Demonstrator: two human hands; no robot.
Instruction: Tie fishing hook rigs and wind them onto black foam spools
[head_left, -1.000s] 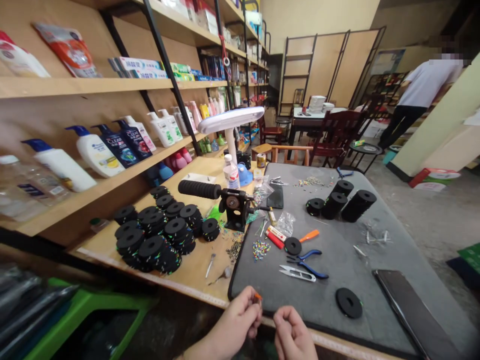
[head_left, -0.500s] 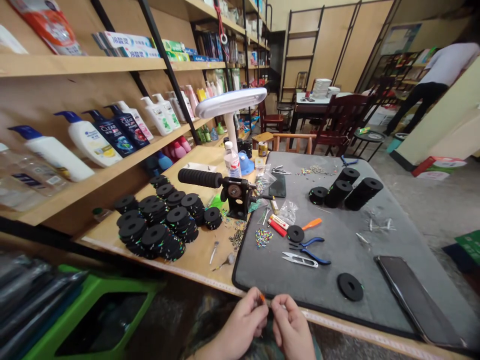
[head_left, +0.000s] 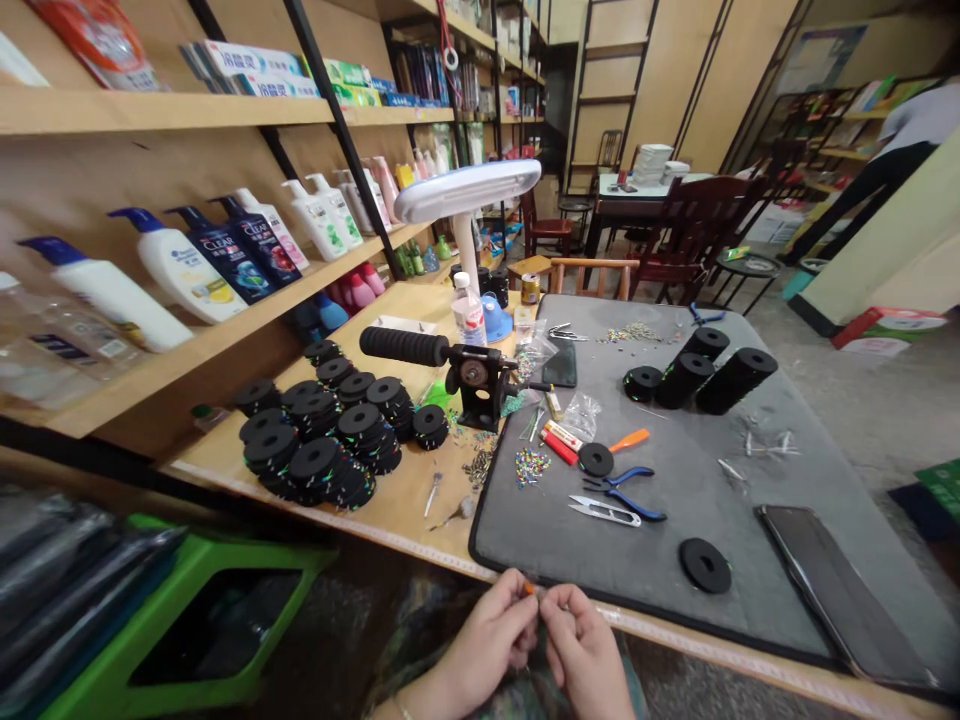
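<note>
Both my hands are at the table's front edge, low in the head view, their fingertips close together. My left hand is closed in a pinch on a small orange piece, of which only a bit shows. My right hand is pinched too, right beside it; whatever sits between its fingertips is too small to make out. On the grey mat beyond them lie thread snips, blue-handled pliers and a black foam ring.
Stacks of black foam spools crowd the left side, near a black winding device. Colourful beads, a red lighter and a phone lie on the mat. A lamp rises behind; bottles line the left shelf.
My fingertips have come slightly closer together, with the right hand moving a little toward the left. The camera view has shifted slightly; the things on the table look unmoved.
</note>
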